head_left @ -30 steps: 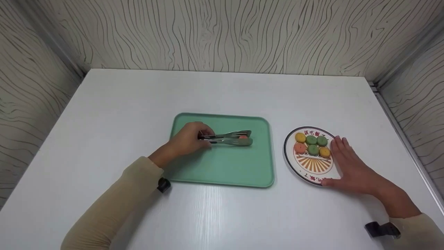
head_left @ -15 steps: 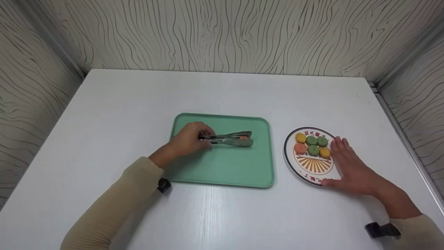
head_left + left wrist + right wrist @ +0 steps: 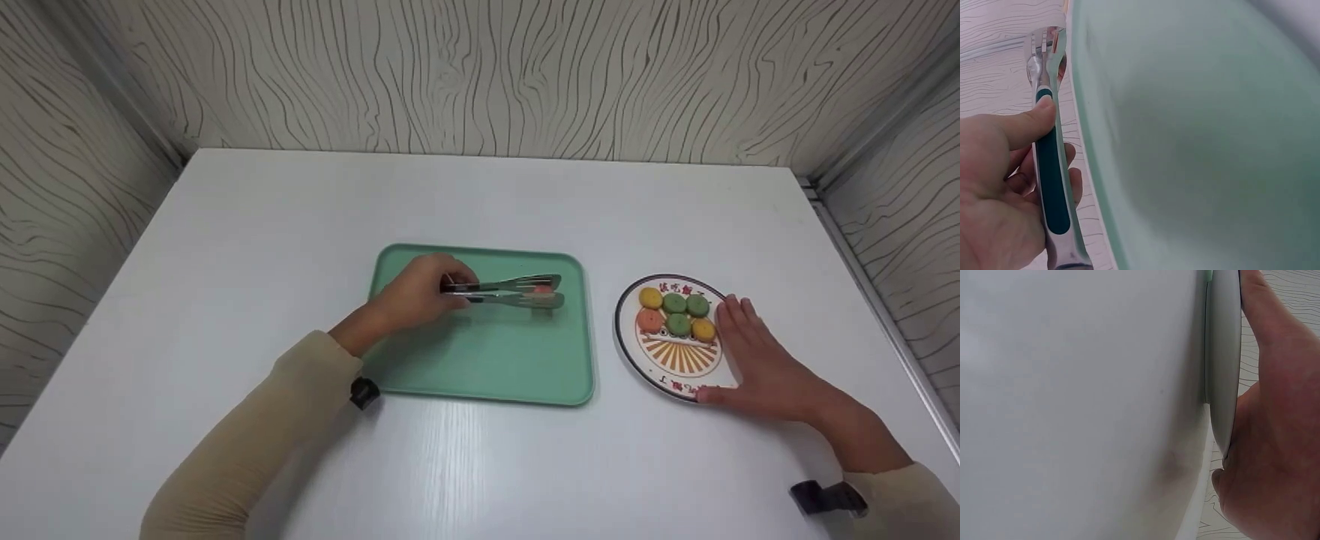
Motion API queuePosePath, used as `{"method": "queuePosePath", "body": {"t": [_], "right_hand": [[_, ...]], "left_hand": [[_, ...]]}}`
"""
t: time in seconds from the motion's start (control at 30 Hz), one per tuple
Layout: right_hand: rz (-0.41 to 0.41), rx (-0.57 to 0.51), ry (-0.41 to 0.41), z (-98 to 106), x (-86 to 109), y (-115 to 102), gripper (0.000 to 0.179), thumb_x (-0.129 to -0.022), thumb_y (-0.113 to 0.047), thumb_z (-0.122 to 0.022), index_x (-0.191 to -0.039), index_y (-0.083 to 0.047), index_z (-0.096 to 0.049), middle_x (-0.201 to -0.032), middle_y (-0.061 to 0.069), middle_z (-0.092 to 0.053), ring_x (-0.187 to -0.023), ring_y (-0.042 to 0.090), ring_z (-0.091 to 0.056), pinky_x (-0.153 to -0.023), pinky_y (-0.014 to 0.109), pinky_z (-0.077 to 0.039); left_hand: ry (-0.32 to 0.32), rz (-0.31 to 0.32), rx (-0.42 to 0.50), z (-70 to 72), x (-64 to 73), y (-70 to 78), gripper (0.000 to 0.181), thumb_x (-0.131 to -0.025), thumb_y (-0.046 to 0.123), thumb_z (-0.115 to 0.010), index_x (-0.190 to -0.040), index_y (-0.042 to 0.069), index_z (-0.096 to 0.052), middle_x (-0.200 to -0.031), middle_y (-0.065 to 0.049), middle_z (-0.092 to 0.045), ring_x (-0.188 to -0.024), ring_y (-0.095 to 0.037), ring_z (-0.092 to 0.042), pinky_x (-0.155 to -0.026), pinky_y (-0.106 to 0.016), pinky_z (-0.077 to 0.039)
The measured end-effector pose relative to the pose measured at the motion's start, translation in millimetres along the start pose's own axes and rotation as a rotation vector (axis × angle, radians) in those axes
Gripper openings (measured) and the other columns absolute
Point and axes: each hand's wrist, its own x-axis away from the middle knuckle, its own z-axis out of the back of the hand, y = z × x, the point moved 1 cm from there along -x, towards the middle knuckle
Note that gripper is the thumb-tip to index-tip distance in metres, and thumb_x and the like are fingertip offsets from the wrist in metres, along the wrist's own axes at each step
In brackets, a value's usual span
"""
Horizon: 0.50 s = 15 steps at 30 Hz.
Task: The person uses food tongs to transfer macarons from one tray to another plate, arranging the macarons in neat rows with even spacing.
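My left hand (image 3: pixel 420 292) grips metal serving tongs (image 3: pixel 510 285) over the green tray (image 3: pixel 487 367). Dark teal inlays on the tongs' handle (image 3: pixel 1051 169) show in the left wrist view, the thumb pressed on one side and fingers curled behind. Between the slotted tips sits an orange-pink macaron (image 3: pixel 542 290), partly hidden, raised off the tray with a shadow beneath. Straight fingers and a spread thumb of my right hand (image 3: pixel 769 371) rest on the right rim of a round white plate (image 3: pixel 637 358). On that plate lie several macarons: yellow (image 3: pixel 651 298), green (image 3: pixel 678 324) and orange (image 3: pixel 650 321).
Both tray and plate stand on a white table (image 3: pixel 315 210), the plate to the right of the tray with a narrow gap. Wood-grain-patterned panels (image 3: pixel 480 75) wall off the back and both sides.
The left hand has lifted the tongs with the orange-pink macaron off the tray and shifted them slightly right and away. The right hand and plate stay practically the same.
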Motion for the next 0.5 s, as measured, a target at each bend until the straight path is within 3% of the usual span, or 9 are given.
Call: {"method": "queuePosePath", "body": {"t": [0.23, 0.4, 0.5], "right_hand": [[0.002, -0.001, 0.002, 0.1, 0.0, 0.1, 0.127, -0.083, -0.055, -0.078, -0.157, 0.011, 0.003, -0.165, 0.032, 0.006, -0.153, 0.035, 0.02, -0.105, 0.012, 0.016], [-0.011, -0.016, -0.016, 1.4, -0.8, -0.4, 0.128, -0.083, -0.055, -0.078, -0.157, 0.01, 0.004, -0.165, 0.031, 0.008, -0.152, 0.036, 0.02, -0.111, 0.02, 0.015], [-0.011, -0.018, -0.013, 1.3, -0.6, -0.4, 0.128, -0.083, -0.055, -0.078, -0.158, 0.009, 0.004, -0.165, 0.031, 0.008, -0.152, 0.036, 0.02, -0.11, 0.019, 0.015]], "left_hand": [[-0.022, -0.022, 0.002, -7.9, -11.9, 15.6, 0.02, -0.089, 0.005, -0.079, -0.109, 0.006, -0.076, -0.099, -0.004, -0.071, -0.086, -0.017, -0.061, -0.077, -0.032, -0.052], [-0.051, -0.045, 0.001, -15.0, -18.7, 24.9, 0.021, -0.089, 0.004, -0.078, -0.11, 0.006, -0.076, -0.103, -0.004, -0.072, -0.092, -0.016, -0.063, -0.081, -0.033, -0.053], [-0.065, -0.06, 0.002, -18.9, -22.5, 29.3, 0.022, -0.09, 0.004, -0.078, -0.111, 0.006, -0.076, -0.105, -0.005, -0.072, -0.094, -0.016, -0.063, -0.083, -0.033, -0.053]]}}
